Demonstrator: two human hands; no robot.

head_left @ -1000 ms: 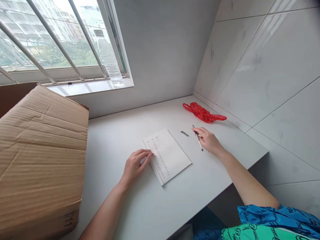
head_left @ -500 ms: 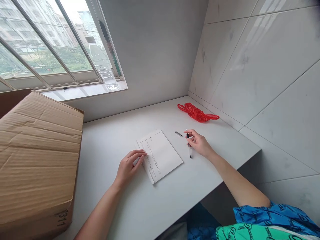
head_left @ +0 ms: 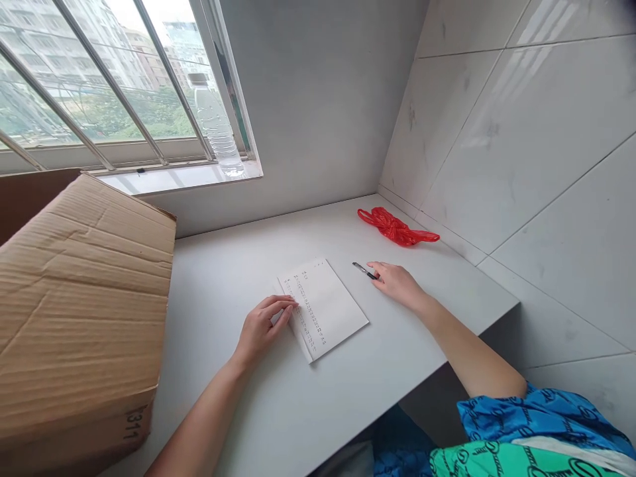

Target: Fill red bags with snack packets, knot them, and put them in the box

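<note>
My left hand [head_left: 267, 322] rests on the left part of an open notebook [head_left: 338, 301], its fingers stretched over the lines of handwriting. The notebook lies tilted on the white table. To its right, my right hand [head_left: 397, 283] is low over the tabletop with the fingers closed around one end of a black pen [head_left: 365, 270]. The pen's other end, with a pale clip-like strip, points away to the upper left. My fingers hide the rest of the pen.
A tied red plastic bag [head_left: 396, 226] lies at the back right of the table [head_left: 223, 271]. A large cardboard box [head_left: 94, 298] stands on the left. A clear water bottle [head_left: 218, 129] is on the windowsill. Tiled wall [head_left: 521, 159] borders the right side.
My right hand has lowered the pen from nearly upright to almost flat, in line with the small black piece, likely its cap, that lay apart before. My left hand stays on the notebook.
</note>
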